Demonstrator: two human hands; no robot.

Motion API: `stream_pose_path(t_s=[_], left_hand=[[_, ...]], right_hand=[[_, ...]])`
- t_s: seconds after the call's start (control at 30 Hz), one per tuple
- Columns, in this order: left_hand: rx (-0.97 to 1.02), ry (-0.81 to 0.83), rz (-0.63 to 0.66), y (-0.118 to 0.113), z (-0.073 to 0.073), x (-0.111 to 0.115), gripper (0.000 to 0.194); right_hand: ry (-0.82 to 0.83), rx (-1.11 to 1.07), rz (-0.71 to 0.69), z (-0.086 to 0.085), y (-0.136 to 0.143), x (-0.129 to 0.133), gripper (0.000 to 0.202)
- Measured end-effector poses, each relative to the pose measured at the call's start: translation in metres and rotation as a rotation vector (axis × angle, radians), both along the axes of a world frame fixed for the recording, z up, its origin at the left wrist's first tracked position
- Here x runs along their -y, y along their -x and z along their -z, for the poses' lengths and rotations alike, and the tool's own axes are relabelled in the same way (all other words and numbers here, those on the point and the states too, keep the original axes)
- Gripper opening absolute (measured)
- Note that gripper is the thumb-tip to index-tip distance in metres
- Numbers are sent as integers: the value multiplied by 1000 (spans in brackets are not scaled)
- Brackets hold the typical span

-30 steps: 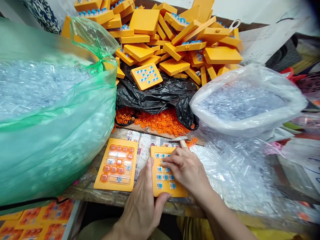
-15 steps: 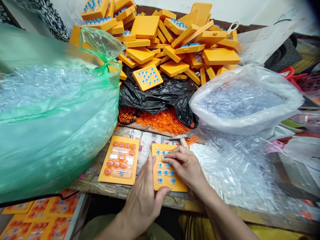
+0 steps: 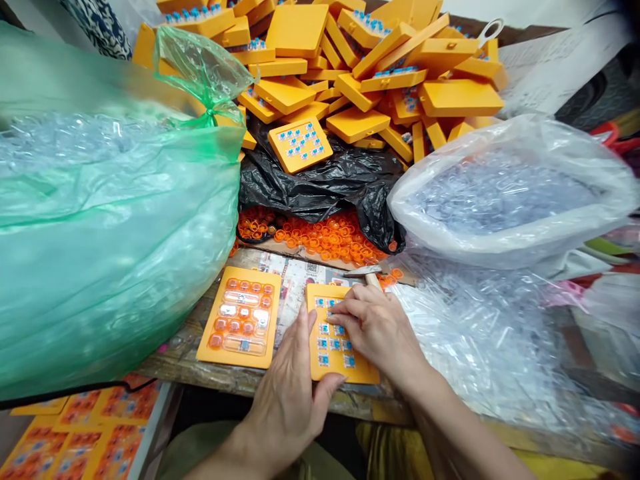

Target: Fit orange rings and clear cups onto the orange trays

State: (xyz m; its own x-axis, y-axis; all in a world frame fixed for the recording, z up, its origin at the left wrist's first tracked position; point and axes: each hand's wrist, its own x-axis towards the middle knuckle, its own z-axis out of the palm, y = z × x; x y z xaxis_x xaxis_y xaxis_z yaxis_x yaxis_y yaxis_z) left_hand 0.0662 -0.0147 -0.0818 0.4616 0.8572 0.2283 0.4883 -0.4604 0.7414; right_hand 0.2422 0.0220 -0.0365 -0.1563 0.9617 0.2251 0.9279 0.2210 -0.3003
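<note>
A yellow plastic panel (image 3: 336, 371) with rows of small blue switches lies on the bench in front of me. My left hand (image 3: 290, 387) holds it at the near left corner, fingers along the left edge and thumb at the near edge. Over its upper part is my right hand (image 3: 375, 323), with thumb and forefinger pinched at the switches; whatever is between the fingertips is too small to make out. To the left lies a second yellow panel (image 3: 210, 347), fitted with clear and orange button caps. A hammer (image 3: 364, 271) rests just beyond my right hand.
Orange rings (image 3: 325, 240) spill from under a black plastic bag (image 3: 320, 190). Behind is a heap of yellow panels (image 3: 357, 125). A green bag (image 3: 115, 267) of clear parts bulges at left; a white bag (image 3: 500, 247) stands at right. Finished-looking panels (image 3: 80, 453) lie lower left.
The view has shifted slightly. My right hand stays pinched over nearly the same upper switches, its fingers a little lower and more curled. My left hand keeps its hold on the panel.
</note>
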Motion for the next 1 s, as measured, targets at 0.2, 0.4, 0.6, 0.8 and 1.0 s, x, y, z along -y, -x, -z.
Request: stream_pose_path(t_s=[0.2,0.4,0.6,0.8,1.0], left_hand=[[13,-48,-10,-2,2,1,90],[48,-42,8,0,-3,-2,90],[22,22,75,4,-14,-9,90],[-179,-220,-11,0,-54,-76,43],[-510,-100,-77,-18,-70,-156,18]], right_hand=[[-6,-85,18,11,-5,0,5],[-99,-293,154,12,-26,20,26],[61,-179,421,17,-39,64,47],[64,-185,477,28,-36,66,52],[19,-299,434,24,-32,76,47]])
